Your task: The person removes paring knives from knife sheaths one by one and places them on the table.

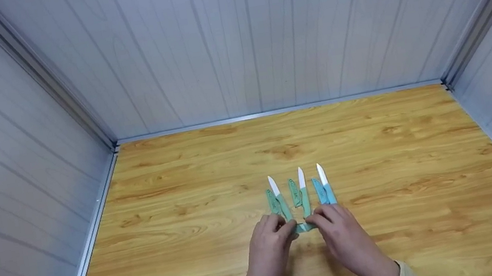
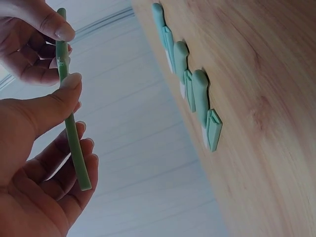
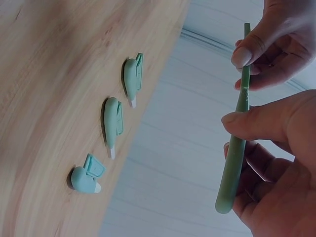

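Both hands hold a small green paring knife level in front of me, close to the near row of knives. My left hand [image 1: 268, 243] pinches its flat green sheath [image 2: 76, 148] between thumb and fingers. The rounded green handle of the knife [image 3: 231, 173] is gripped by my right hand [image 1: 344, 232], thumb on the near side. Sheath and handle meet in one line between the hands; in the head view a pale sliver shows there. Most of the blade is hidden.
Beyond the hands lie a green knife [image 1: 284, 205], another green knife [image 1: 305, 198] and a blue knife [image 1: 329, 194], white blades pointing away. Left of each lies its sheath: two green sheaths [image 1: 294, 193] and a blue sheath [image 1: 319, 189]. Pale panel walls [image 1: 231, 41] enclose the wooden table [image 1: 173, 179].
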`<state>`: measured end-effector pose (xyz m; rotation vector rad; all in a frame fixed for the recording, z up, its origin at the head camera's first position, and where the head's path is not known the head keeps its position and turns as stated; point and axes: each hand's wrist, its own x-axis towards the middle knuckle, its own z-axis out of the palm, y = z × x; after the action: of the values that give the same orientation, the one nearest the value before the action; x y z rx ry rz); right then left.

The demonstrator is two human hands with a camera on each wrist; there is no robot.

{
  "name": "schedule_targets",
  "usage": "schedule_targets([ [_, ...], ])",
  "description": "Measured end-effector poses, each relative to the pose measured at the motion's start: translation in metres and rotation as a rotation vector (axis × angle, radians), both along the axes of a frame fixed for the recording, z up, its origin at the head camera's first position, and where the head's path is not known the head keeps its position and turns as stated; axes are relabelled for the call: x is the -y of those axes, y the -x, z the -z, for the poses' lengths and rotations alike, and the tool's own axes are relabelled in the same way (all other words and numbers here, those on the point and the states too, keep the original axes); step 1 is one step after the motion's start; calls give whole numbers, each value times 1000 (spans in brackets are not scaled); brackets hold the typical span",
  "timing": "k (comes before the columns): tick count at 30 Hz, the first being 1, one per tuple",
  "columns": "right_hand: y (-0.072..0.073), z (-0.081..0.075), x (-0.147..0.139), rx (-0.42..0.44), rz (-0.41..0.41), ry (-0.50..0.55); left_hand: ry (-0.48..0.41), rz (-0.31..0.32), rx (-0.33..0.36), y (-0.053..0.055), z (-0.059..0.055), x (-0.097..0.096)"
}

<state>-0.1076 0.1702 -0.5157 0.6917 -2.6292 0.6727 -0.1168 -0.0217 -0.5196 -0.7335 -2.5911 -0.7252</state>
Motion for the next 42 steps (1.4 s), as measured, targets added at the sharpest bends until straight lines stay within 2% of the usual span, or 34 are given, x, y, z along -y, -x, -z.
schedule_targets([
  [8,2,-1,-2,-46,-22,15,17,-4,-64,2,1,0],
  [20,1,-3,-2,27,-3,20,1,-6,2,2,-1,1],
  [31,1,-3,-3,39,2,34,4,-1,-12,1,-2,2],
  [38,0,-1,-3,5,-6,33,-10,6,-69,1,2,3],
  [42,-1,-1,-3,24,-3,36,-18,2,-68,1,2,3],
])
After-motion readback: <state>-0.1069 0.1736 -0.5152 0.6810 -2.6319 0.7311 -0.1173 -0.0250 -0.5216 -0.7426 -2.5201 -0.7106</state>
